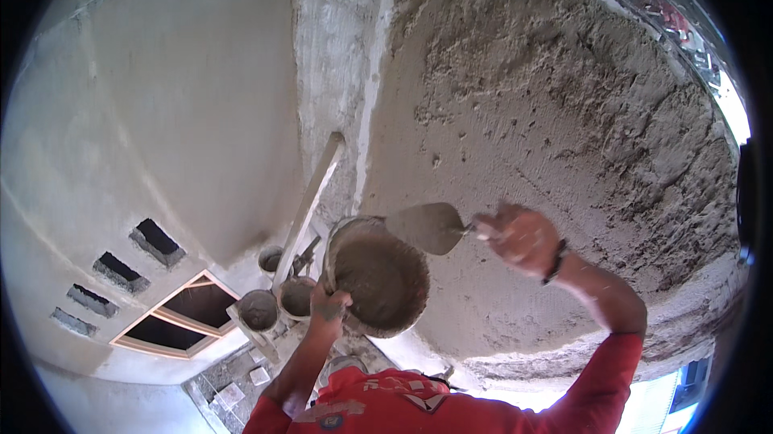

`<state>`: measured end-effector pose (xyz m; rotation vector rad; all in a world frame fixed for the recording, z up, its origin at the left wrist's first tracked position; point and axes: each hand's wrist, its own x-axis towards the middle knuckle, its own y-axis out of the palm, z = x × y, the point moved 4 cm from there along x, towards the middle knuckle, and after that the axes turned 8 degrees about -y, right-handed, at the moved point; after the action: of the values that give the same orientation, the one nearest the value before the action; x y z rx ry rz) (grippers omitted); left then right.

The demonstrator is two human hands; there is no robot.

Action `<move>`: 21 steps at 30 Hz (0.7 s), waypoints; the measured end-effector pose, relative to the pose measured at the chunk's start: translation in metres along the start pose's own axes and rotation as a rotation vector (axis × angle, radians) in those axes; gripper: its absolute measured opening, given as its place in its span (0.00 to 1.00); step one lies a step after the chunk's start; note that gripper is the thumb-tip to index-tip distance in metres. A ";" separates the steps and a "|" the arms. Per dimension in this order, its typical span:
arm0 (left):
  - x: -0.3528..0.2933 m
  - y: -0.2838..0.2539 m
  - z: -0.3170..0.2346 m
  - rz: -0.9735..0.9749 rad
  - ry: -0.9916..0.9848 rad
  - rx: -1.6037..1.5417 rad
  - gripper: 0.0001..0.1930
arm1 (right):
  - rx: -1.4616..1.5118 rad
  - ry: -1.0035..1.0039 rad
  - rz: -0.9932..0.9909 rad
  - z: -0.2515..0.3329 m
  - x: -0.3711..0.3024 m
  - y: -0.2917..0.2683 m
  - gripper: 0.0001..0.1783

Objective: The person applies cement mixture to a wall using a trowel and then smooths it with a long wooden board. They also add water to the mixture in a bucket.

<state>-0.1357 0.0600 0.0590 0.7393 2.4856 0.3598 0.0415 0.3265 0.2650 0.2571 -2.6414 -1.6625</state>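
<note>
A mortar-caked bucket with wet grey mortar inside is held up in front of me. My left hand grips its near left rim. In my right hand, a little blurred, is a trowel; its handle is mostly hidden by the fingers. The blade points left, and its tip overlaps the bucket's upper right rim in the view; whether they touch I cannot tell. Behind the trowel stands a wall spread with fresh mortar, smoother on the left and rough on the right.
Below left are several mortar-coated buckets and a long straightedge board leaning upright. The smooth left wall has several rectangular holes and a wooden window frame. Tiles and rubble lie on the floor far below.
</note>
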 end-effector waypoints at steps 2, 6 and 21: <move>-0.001 0.014 -0.009 0.033 0.032 -0.001 0.25 | 1.028 0.005 0.033 -0.022 0.027 -0.025 0.16; -0.004 0.045 -0.022 0.138 -0.026 -0.017 0.26 | 2.157 -0.162 0.134 -0.026 0.030 -0.069 0.17; -0.017 0.044 -0.051 0.132 0.001 -0.076 0.22 | 2.810 0.456 0.185 -0.011 0.003 -0.110 0.22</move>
<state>-0.1323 0.0804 0.1250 0.8739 2.4157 0.4996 0.0540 0.2700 0.1713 0.1387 -1.9155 2.2595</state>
